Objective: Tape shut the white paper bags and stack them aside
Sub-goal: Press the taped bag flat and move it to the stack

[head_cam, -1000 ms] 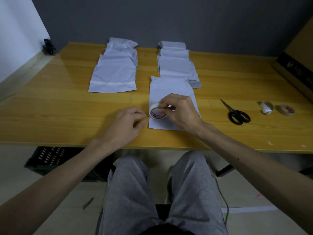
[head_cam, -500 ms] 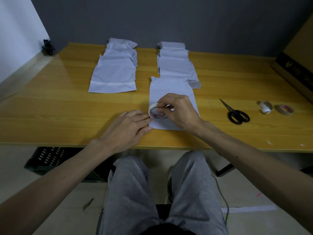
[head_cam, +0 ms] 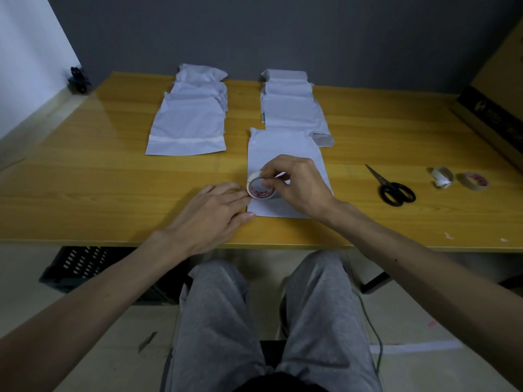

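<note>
A white paper bag lies flat in front of me on the wooden table. My right hand pinches a roll of tape standing on the bag's left edge. My left hand lies flat with straight fingers, its fingertips pressing on the table and the bag's left edge beside the roll. A stack of taped bags lies at the back left. A second row of overlapping white bags sits behind the near bag.
Black scissors lie to the right of the bag. Further right are a nearly spent tape roll and another tape roll. A cardboard box stands at the right edge. A black crate sits under the table.
My left hand went from a pinch beside the roll to lying flat, fingertips at the bag's left edge. My right hand and the roll stayed nearly in place.
</note>
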### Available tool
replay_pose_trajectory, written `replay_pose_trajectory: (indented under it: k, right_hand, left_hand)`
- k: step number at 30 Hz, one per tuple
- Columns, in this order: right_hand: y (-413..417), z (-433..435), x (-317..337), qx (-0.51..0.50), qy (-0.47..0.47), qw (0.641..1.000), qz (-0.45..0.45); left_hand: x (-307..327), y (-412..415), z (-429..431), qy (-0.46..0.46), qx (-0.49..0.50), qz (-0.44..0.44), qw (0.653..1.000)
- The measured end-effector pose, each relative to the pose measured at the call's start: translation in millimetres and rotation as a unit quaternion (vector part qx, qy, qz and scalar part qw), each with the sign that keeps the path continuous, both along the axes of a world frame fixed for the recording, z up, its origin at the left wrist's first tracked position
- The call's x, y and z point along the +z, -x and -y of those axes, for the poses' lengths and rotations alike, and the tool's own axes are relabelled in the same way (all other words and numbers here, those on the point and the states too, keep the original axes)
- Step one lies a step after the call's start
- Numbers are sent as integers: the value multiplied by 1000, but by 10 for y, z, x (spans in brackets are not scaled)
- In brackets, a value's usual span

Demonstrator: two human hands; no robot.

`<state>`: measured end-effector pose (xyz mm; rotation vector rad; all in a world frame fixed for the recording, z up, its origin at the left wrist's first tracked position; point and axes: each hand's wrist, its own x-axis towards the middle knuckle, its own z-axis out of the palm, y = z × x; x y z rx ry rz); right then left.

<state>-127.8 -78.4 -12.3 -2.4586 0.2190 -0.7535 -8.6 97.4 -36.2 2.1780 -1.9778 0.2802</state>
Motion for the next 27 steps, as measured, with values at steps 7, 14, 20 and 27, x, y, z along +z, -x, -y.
replay_pose_trajectory:
  k: [7, 14, 20, 27]
  right_hand:
    - [79, 7, 10, -7, -27, 999, -17]
    - [120, -9, -38, -14, -15, 999, -26]
    - [134, 15, -33, -6, -26, 999, -21]
    - [134, -28, -12, -5, -77, 997, -27]
  left_hand:
    - [11, -27, -10, -20, 0, 10, 1000]
    - [22, -139, 69, -49, -29, -90, 994]
    - [0, -152, 33, -61, -30, -114, 991]
    - [41, -111, 43, -87, -26, -88, 992]
